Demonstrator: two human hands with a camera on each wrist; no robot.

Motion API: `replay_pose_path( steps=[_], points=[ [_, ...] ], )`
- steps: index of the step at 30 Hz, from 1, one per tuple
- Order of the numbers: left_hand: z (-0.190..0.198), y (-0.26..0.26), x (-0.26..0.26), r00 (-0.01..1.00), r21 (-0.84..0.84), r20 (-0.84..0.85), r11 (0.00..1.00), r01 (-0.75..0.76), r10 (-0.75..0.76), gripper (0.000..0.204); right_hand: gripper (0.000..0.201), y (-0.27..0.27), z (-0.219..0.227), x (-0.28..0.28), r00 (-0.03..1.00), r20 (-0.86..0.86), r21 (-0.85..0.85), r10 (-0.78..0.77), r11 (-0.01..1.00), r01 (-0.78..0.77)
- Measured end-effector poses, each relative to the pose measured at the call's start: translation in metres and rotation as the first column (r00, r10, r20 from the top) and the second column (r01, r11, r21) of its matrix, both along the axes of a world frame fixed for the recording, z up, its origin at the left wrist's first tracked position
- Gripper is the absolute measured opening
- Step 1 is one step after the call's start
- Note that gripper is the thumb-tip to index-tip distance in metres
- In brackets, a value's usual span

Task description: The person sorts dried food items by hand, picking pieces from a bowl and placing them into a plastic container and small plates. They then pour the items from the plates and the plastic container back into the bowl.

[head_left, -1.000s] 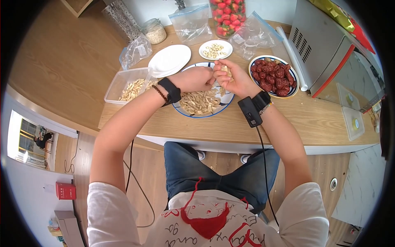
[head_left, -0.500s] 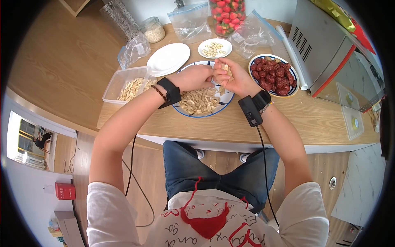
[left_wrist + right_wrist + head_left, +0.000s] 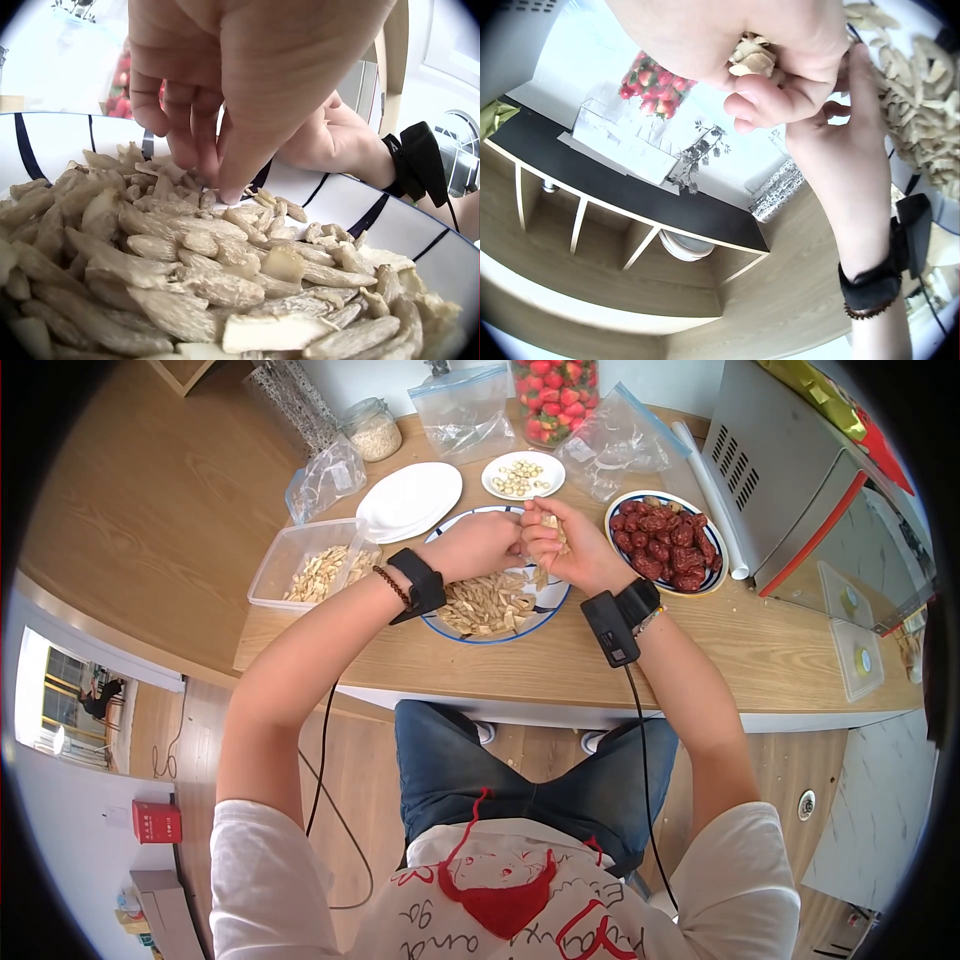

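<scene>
A white plate with a blue rim pattern point(image 3: 330, 196) holds a heap of tan, wrinkled, spindle-shaped dried roots point(image 3: 187, 292), with a few pale cut slices point(image 3: 274, 331) among them. My left hand point(image 3: 485, 545) reaches over the plate's far side. Its thumb and fingertips point(image 3: 231, 193) point down close together at the heap's edge; I cannot tell whether a piece is between them. Beside it, my right hand point(image 3: 572, 550) is turned palm up, its fingers curled round several pale dried slices point(image 3: 754, 58).
Left of the plate stands a clear tub point(image 3: 268, 575) of pale slices. Behind are white plates point(image 3: 410, 500), a small dish point(image 3: 523, 476) of round pale pieces, plastic bags point(image 3: 462, 415) and a strawberry-filled jar point(image 3: 555, 400). A bowl of red dates point(image 3: 668, 545) sits at right, near a grey appliance point(image 3: 790, 480).
Both hands stay almost in place over the plate, the left shifting very slightly right. The right hand keeps hold of its pale slices throughout.
</scene>
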State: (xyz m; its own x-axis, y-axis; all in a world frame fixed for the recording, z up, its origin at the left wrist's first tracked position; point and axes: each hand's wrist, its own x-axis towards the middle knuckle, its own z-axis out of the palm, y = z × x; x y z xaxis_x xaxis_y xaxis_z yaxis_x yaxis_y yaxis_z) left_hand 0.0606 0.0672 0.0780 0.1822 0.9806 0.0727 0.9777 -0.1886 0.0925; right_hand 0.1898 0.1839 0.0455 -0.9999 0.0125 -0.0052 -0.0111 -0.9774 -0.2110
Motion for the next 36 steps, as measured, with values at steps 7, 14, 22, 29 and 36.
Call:
replay_pose_path(
  steps=[7,14,22,29,36],
  points=[
    [0.016,-0.009,0.017,0.992,0.046,-0.101,0.997,-0.067,0.071,0.010,0.009,0.002,-0.002,0.000,1.000,-0.016,-0.013,0.013,1.000,-0.013],
    [0.020,-0.009,0.008,0.981,0.062,-0.122,0.987,-0.148,0.154,0.010,0.010,-0.003,0.005,0.003,0.999,0.044,-0.025,-0.007,1.000,0.008],
    [0.051,-0.020,0.002,0.961,0.299,0.134,0.914,-0.273,0.243,0.014,0.012,0.001,-0.004,0.000,1.000,-0.023,0.161,0.002,0.987,0.002],
    [0.052,-0.019,0.022,0.984,0.396,0.120,0.903,-0.168,0.131,0.015,0.014,-0.004,0.002,0.002,0.997,0.069,0.219,-0.041,0.975,0.025],
    [0.039,-0.009,-0.006,0.878,0.120,0.128,0.871,-0.476,0.462,0.021,0.014,0.003,-0.005,-0.001,0.998,-0.015,0.046,0.069,0.997,-0.068]
  ],
)
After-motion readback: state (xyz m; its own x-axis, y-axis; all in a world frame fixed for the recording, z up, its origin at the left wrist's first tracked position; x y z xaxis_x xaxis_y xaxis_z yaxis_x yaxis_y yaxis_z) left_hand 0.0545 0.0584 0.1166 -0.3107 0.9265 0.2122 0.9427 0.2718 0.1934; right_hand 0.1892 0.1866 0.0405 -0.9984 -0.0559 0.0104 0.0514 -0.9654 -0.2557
